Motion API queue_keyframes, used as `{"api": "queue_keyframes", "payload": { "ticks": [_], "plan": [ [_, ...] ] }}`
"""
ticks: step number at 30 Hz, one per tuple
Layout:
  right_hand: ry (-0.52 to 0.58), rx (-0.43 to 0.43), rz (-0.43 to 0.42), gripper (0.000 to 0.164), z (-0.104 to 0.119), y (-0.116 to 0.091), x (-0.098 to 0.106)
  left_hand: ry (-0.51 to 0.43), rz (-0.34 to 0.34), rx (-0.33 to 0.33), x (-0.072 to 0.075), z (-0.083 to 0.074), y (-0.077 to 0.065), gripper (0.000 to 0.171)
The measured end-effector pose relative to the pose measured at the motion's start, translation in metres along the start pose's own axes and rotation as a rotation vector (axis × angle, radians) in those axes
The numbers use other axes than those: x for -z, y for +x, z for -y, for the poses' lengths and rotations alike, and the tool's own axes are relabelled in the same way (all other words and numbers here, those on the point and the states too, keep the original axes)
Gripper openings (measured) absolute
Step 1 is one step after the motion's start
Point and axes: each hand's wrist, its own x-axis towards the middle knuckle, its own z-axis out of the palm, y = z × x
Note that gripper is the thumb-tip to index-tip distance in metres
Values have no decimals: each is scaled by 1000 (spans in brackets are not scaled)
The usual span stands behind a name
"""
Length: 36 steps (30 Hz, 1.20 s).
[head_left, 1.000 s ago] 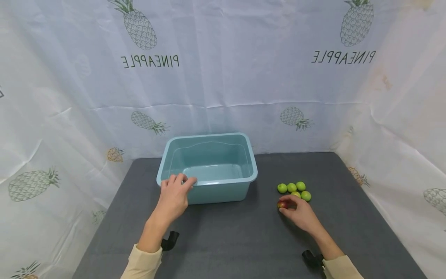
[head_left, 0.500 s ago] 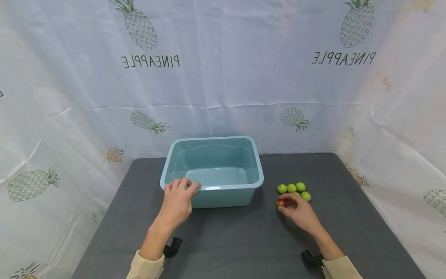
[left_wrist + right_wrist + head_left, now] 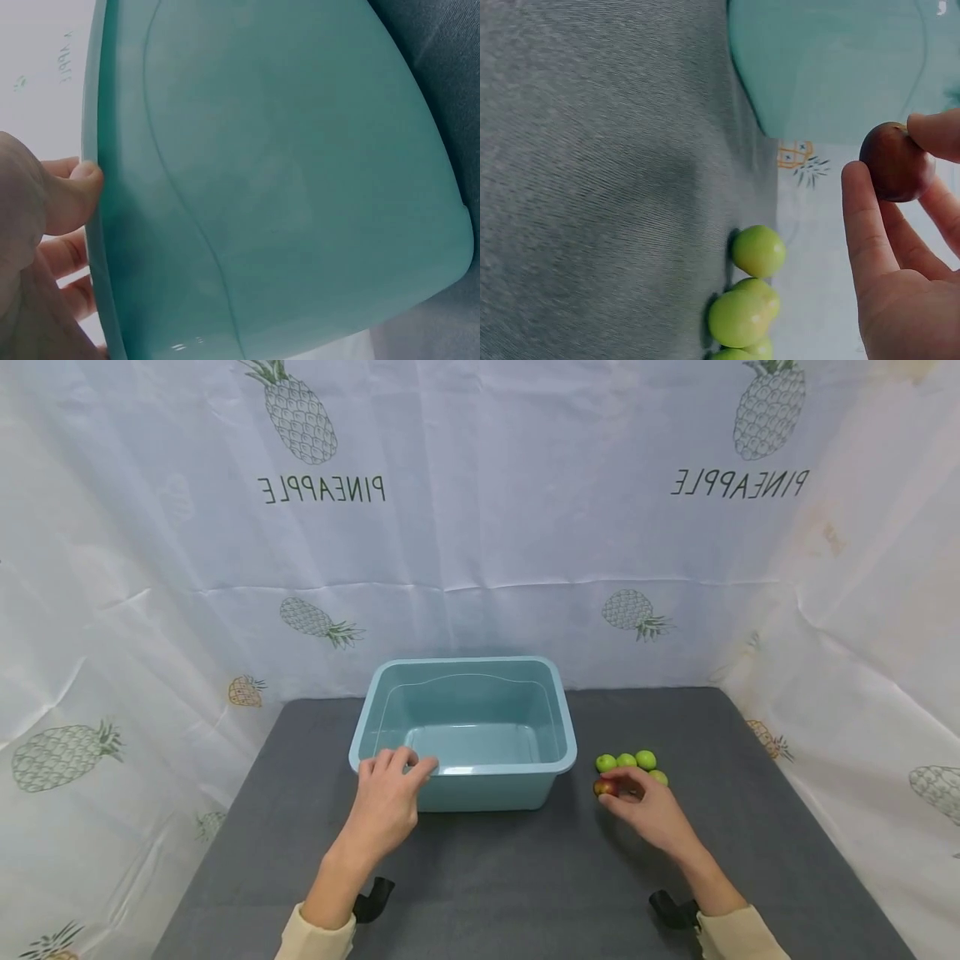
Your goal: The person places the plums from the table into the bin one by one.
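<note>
A light blue-green plastic basin [image 3: 487,792] stands on the dark table, its inside bare. My left hand [image 3: 386,810] grips its near rim towards the left corner; in the left wrist view the thumb [image 3: 71,199] lies on the outer side and the other fingers reach over the edge. To the right of the basin, my right hand [image 3: 654,814] pinches a small dark red plum [image 3: 895,163] between thumb and fingertips. The right wrist view shows the plum held above the cloth. Several small green fruits [image 3: 626,763] lie just beyond this hand, which partly covers them.
Dark grey cloth covers the table [image 3: 502,885]. A white curtain [image 3: 480,527] with pineapple prints hangs behind and at both sides, close to the basin's far edge. Black wrist mounts [image 3: 373,900] sit under both forearms.
My left hand has shifted the basin to the right and slightly nearer me. My right hand keeps its hold on the plum and has moved slightly, now covering more of the green fruits.
</note>
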Motion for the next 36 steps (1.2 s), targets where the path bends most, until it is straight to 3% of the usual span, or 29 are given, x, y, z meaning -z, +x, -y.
{"api": "queue_keyframes", "payload": {
  "ticks": [7,20,29,36],
  "plan": [
    [-3,28,-6,35,9,2,8,-19,-18,-16,-1,-2,0,24],
    [56,72,-10,35,26,3,17,-12,9,-14,4,-10,-3,26],
    [7,70,-31,36,42,5,27,-16,-10,-26,5,-17,-7,25],
    [43,122,-13,33,46,3,34,-31,-3,-19,4,-23,-10,24]
  ]
}}
